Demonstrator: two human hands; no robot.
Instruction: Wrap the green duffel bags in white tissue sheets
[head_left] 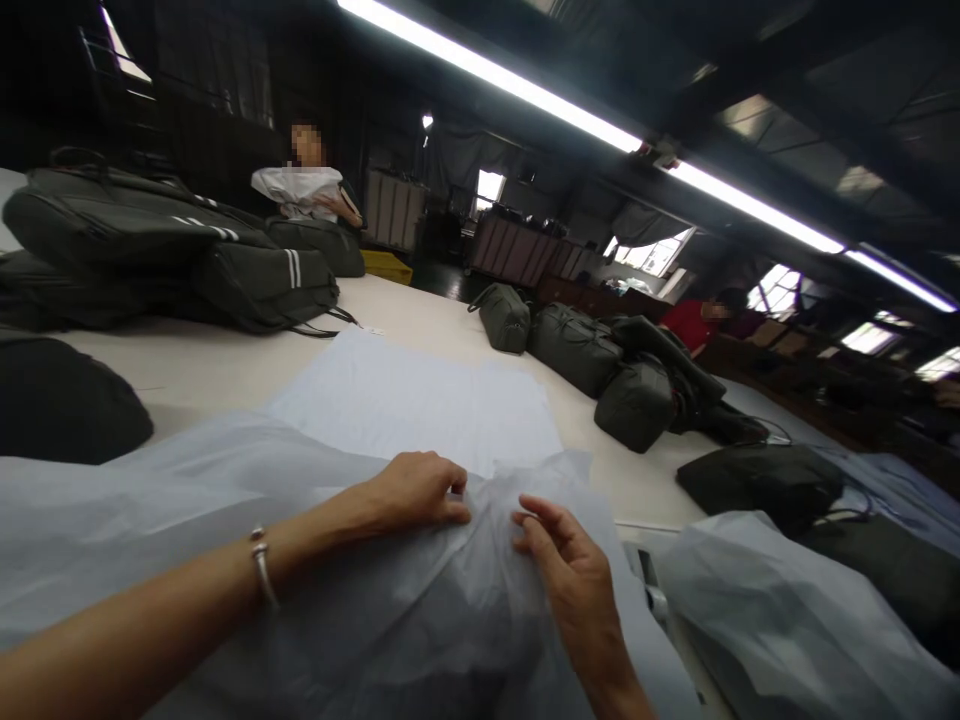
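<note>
Two half-curled: left grip (421, 490), right grip (576, 560) | pale sheet (442, 610) beneath, between | hold: cannot tell

Bare tabletop (442, 309) runs open between dark bags (266, 280) on both sides.

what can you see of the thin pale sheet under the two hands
The thin sheet is pale bluish white and looks like paper or soft plastic. It lies loosely spread, creased and bunched between the left hand and right hand; whether either grips it is unclear. Its near part runs out of view.
</note>
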